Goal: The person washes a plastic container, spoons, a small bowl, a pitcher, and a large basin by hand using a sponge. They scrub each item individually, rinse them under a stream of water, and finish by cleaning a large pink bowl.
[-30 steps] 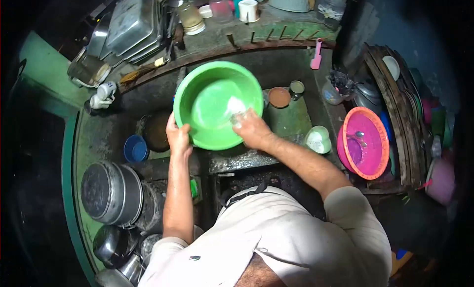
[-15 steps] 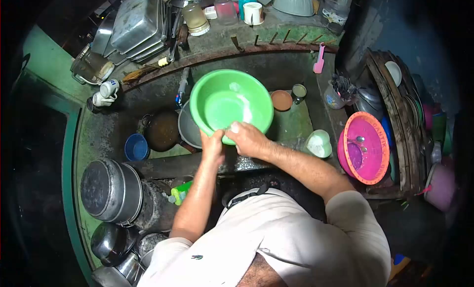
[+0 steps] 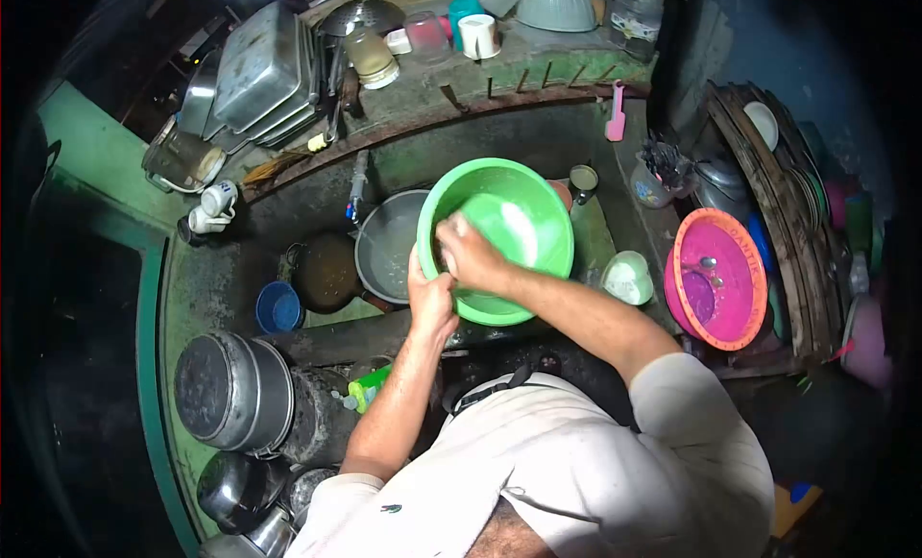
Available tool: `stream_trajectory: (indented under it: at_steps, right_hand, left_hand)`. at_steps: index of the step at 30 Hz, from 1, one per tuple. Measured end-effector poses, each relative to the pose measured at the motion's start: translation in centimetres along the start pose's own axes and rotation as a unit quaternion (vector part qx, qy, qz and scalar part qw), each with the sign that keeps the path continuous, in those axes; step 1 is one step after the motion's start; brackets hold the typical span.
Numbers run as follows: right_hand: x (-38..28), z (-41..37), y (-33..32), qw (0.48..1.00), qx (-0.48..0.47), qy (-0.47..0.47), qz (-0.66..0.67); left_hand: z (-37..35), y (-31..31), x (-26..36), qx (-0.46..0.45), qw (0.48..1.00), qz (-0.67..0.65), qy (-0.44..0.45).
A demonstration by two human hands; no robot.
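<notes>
A light green plastic basin (image 3: 534,233) is held tilted over the wet washing area. My left hand (image 3: 430,303) is closed round the basin's near-left rim. Inside the basin, my right hand (image 3: 471,255) is pressed against its left wall with curled fingers; whatever they hold is mostly hidden. Behind the basin, to the left, stands a grey metal pot (image 3: 389,251) with water in it. A white-green tub (image 3: 627,278) with whitish contents stands right of the basin.
A dark pan (image 3: 331,275) and a blue bowl (image 3: 279,308) sit at left. On the right, a pink basin (image 3: 735,270) holds a purple bowl and spoons. A large lidded pot (image 3: 230,390) stands front left. Metal trays (image 3: 264,73) and cups line the back ledge.
The green basin has shifted right and slightly toward me, uncovering more of the grey pot. My right hand has moved from the near rim to inside the left wall. My left hand still grips the rim.
</notes>
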State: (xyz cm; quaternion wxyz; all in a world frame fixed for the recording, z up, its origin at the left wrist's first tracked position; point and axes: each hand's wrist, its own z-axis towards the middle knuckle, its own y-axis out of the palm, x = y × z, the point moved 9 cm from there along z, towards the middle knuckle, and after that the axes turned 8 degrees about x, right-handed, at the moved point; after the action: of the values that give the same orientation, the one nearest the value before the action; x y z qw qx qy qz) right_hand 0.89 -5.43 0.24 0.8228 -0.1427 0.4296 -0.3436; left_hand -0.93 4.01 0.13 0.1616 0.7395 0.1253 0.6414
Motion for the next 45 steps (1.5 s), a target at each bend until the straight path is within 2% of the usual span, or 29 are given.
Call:
stream_trajectory:
  at_steps: [4,5,7,8,9,11,12,14,15,18,20,21,24,25,27,28,29,30,31,33,34,36,39,40,41,42,43,44,45]
  right_hand:
    - [4.8,2.8,-5.7,0.960,-0.007,0.043,-0.277]
    - [4.2,2.0,-6.3,0.960,-0.009,0.044,-0.278]
    - [3.5,-3.1,-2.2,0.908,-0.336,0.026,-0.249]
    - [3.1,-5.1,-0.9,0.911,-0.364,0.097,-0.168]
    - [2.6,-6.5,0.7,0.918,-0.385,0.097,-0.008]
    - [-0.2,-5.9,-1.9,0.910,-0.403,0.061,-0.071]
    - [0.0,-6.0,-2.3,0.902,-0.416,0.042,-0.105]
    - [1.0,-4.0,-5.0,0.907,-0.396,0.028,-0.141]
    - [1.9,-2.7,-6.7,0.918,-0.376,0.012,-0.125]
    - [4.6,1.6,-12.2,0.933,-0.311,-0.013,-0.179]
    - [4.2,3.8,-15.5,0.957,-0.199,-0.050,-0.207]
    - [4.2,4.2,-16.4,0.972,-0.117,-0.060,-0.196]
    - [3.3,2.4,-17.2,0.984,0.074,-0.060,-0.150]
    - [2.4,0.7,-15.5,0.984,0.088,-0.084,-0.129]
    - [2.4,-0.4,-13.5,0.979,0.127,-0.105,-0.119]
    - [2.6,-0.5,-13.4,0.974,0.151,-0.105,-0.130]
    - [5.2,0.9,-13.2,0.991,0.111,-0.006,-0.079]
    - [7.4,2.5,-13.7,0.990,0.133,-0.045,-0.025]
    - [9.5,3.7,-15.4,0.987,0.131,0.075,0.053]
    - [17.4,4.4,-14.7,0.929,0.040,0.269,0.251]
    - [19.8,3.6,-13.5,0.867,-0.004,0.329,0.373]
    - [19.9,0.4,-13.0,0.734,0.033,0.444,0.512]
    - [21.5,-4.6,-7.8,0.653,0.189,0.451,0.579]
    - [21.9,-7.0,-5.6,0.631,0.299,0.445,0.561]
    - [21.2,-9.3,-4.4,0.671,0.345,0.473,0.456]
    - [17.4,-9.7,-4.4,0.675,0.361,0.476,0.434]
    - [14.5,-9.5,-5.4,0.805,0.330,0.428,0.244]
    - [12.5,-9.5,-5.0,0.879,0.308,0.356,0.078]
    - [10.0,-7.8,-5.9,0.910,0.317,0.251,0.089]
  left_hand:
    - [-0.3,-0.5,1.7,0.018,0.999,-0.041,-0.013]
    - [0.3,-0.5,2.3,0.005,0.999,-0.050,0.004]
    - [2.1,-0.6,2.9,-0.013,0.999,-0.037,0.034]
    - [3.5,-1.0,1.7,-0.020,0.998,-0.054,0.001]
    - [5.0,-2.2,-0.2,0.009,0.998,-0.061,-0.033]
    - [3.9,-1.5,-0.4,0.076,0.987,-0.047,-0.131]
    - [4.9,-2.1,-2.0,0.064,0.990,-0.012,-0.127]
    - [6.9,-1.7,-3.7,0.003,0.987,0.151,0.063]
    - [5.4,0.6,-1.3,-0.038,0.856,0.389,0.339]
    - [1.2,5.8,-2.0,-0.186,0.721,0.564,0.356]
    - [1.9,7.2,-4.7,-0.274,0.737,0.558,0.267]
    - [2.1,7.6,-4.5,-0.224,0.800,0.494,0.258]
    - [3.7,8.0,-5.6,-0.166,0.863,0.439,0.189]
    - [4.3,8.1,-6.5,-0.166,0.862,0.438,0.192]
    - [4.6,8.5,-7.0,-0.197,0.921,0.267,0.203]
    - [3.5,8.7,-6.5,-0.211,0.920,0.298,0.145]
    - [3.6,8.2,-6.7,-0.206,0.937,0.261,0.109]
    - [3.5,7.5,-7.0,-0.200,0.951,0.226,0.069]
    - [2.6,7.6,-5.3,-0.201,0.957,0.193,0.082]
    - [2.7,7.1,-3.5,-0.179,0.980,0.074,0.038]
    - [2.7,6.7,-2.4,-0.141,0.989,0.025,0.025]
    - [3.3,6.5,-1.6,-0.110,0.987,-0.102,-0.061]
    - [4.2,6.2,-2.4,-0.064,0.978,-0.176,-0.093]
    - [4.2,5.8,-3.3,-0.017,0.979,-0.180,-0.089]
    - [4.0,5.5,-4.4,0.028,0.979,-0.183,-0.087]
    - [3.7,5.9,-5.8,0.026,0.979,-0.180,-0.094]
    - [3.4,6.0,-6.4,0.023,0.990,-0.132,-0.044]
    - [3.3,5.9,-6.8,0.021,0.996,-0.084,0.007]
    - [3.6,5.5,-7.9,0.033,0.998,-0.033,0.033]
